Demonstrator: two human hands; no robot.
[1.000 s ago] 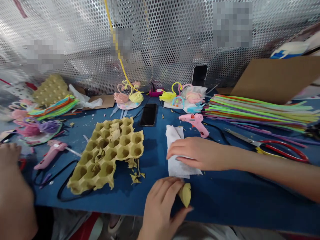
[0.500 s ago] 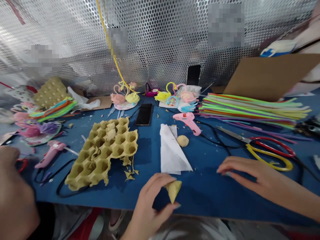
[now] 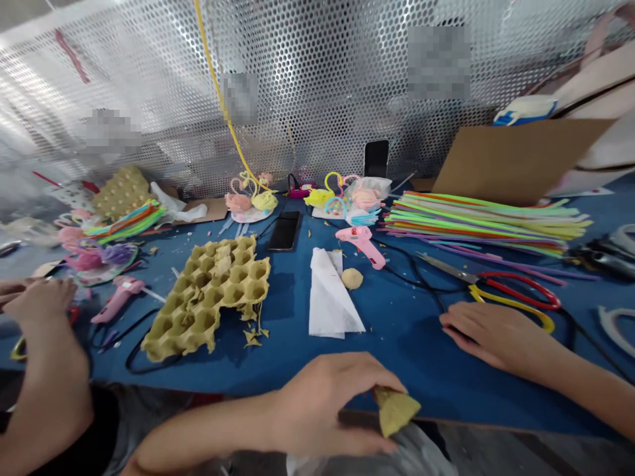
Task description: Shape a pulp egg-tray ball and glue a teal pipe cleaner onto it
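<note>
My left hand (image 3: pixel 322 406) is at the near edge of the blue table (image 3: pixel 407 330), fingers pinched on a torn yellow piece of egg carton (image 3: pixel 394 410) that hangs just past the edge. My right hand (image 3: pixel 489 330) lies flat on the table with its fingers stretched out and holds nothing. It rests beside the yellow and red handles of the scissors (image 3: pixel 516 297). A folded white tissue (image 3: pixel 330 297) and a small yellow ball (image 3: pixel 352 278) lie between my hands and the torn yellow egg carton (image 3: pixel 213 297).
A pink glue gun (image 3: pixel 362 241), a dark phone (image 3: pixel 284 231) and pipe-cleaner swans (image 3: pixel 251 195) lie further back. Pipe cleaners (image 3: pixel 486 218) and cardboard (image 3: pixel 516 158) fill the right. At the left, another person's hand (image 3: pixel 40 301) sits near a second glue gun (image 3: pixel 119 297).
My right hand left the tissue and slid right to the scissors, uncovering the small yellow ball. My left hand carried the carton piece right, to the table's edge.
</note>
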